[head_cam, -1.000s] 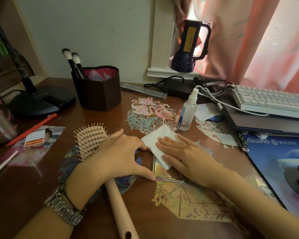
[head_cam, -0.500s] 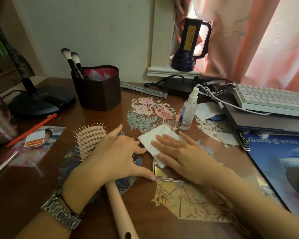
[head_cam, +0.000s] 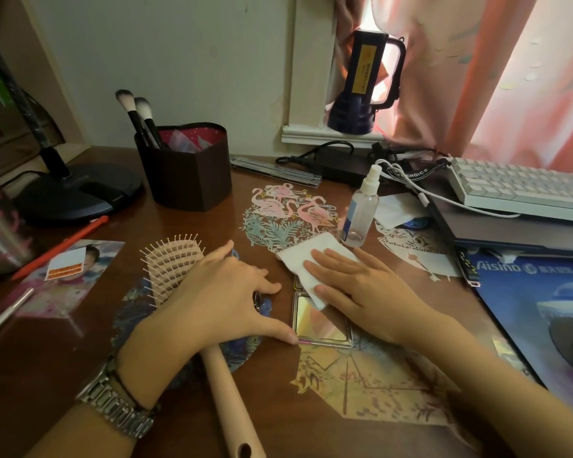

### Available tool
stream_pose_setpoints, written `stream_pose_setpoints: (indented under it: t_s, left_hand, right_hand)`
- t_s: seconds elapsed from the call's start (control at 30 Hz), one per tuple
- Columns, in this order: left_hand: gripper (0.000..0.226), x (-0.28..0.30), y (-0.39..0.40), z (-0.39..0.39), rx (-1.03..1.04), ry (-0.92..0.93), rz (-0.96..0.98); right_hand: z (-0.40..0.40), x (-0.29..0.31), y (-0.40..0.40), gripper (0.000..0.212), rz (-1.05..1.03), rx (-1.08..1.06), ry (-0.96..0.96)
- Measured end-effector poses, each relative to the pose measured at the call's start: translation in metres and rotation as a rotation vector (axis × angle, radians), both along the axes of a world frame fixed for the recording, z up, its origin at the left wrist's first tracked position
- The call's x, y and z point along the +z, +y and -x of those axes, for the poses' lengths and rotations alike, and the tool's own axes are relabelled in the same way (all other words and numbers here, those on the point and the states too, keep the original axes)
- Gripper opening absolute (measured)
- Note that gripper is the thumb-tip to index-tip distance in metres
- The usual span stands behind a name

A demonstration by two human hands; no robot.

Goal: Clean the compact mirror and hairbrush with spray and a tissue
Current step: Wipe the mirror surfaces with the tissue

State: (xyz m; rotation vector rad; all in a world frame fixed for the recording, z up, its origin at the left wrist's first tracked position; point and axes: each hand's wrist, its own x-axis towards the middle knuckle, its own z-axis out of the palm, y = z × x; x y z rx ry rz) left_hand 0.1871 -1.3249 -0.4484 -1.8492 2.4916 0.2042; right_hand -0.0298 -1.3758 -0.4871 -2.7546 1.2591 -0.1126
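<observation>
Mirror (head_cam: 321, 322) is lying open and flat on the desk (head_cam: 80, 358), near pane facing up, far pane mostly hidden under the tissue (head_cam: 311, 259). I'm seeing the right hand (head_cam: 364, 289) lying flat on that tissue, fingers straight and close together, pressing rather than pinching; looks like a wiping stroke over the far half. Left hand (head_cam: 222, 305) is sitting spread on the desk just beside the mirror, thumb tip touching its near-left corner; I'm reading that as bracing the mirror so it isn't sliding under the wipe. That hand is also covering the hairbrush (head_cam: 186, 292) at the neck; the brush is lying bristles-up, handle running toward me, parked and not yet being cleaned, I'm judging. Spray bottle (head_cam: 359, 213) is standing upright just beyond the tissue, within reach for the brush step. Counting: one mirror with two panes, one tissue in use, one hairbrush, one spray bottle, two hands. Further out: two makeup brushes (head_cam: 136, 117) standing in one dark holder (head_cam: 186, 173), one keyboard (head_cam: 523, 190), one flashlight (head_cam: 364, 84).
</observation>
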Motion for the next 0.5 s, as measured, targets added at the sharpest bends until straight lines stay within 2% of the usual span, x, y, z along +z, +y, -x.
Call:
stream_pose_setpoints:
  t_s: [0.3,0.5]
  left_hand:
    - [0.089,0.005,0.003,0.003,0.029,-0.011,-0.032]
    - [0.089,0.007,0.004,0.005,0.036,-0.018,-0.035]
  right_hand:
    - [0.015,-0.001,0.0,0.058,-0.039,-0.021,-0.004]
    - [0.012,-0.005,-0.001,0.053,-0.036,-0.014,-0.101]
